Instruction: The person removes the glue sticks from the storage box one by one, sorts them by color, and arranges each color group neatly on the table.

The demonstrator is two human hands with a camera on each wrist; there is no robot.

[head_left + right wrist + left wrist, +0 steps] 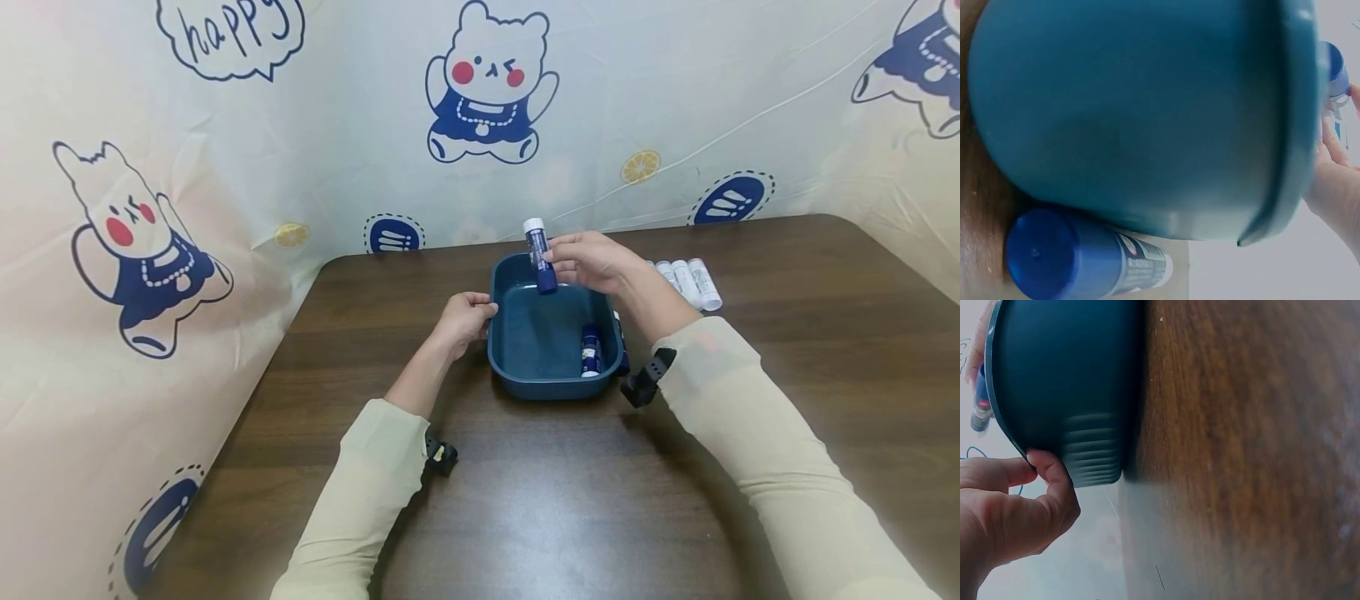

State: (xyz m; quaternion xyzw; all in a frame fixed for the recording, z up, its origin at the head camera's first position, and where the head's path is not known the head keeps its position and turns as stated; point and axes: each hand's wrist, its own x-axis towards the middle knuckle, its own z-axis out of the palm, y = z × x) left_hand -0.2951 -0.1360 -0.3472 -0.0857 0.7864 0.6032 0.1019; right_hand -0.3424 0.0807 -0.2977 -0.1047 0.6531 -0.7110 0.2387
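A dark teal plastic bin [536, 337] stands on the table. At its left rim my left hand [467, 321] pinches the edge between thumb and fingers, seen close up in the left wrist view. Above the bin's far part, my right hand [591, 260] holds a dark blue glue stick [542, 262] with a white end pointing up, slightly tilted. Inside the bin, along the right wall, lies another blue glue stick [591, 354]. One more blue glue stick [1079, 256] lies outside, beside the bin's right wall; in the head view the bin partly hides it.
Several white tubes [697, 285] lie side by side at the back right of the brown wooden table [525, 500], partly behind my right forearm. A printed cloth [360, 125] with cartoon bears hangs behind the table and along its left side.
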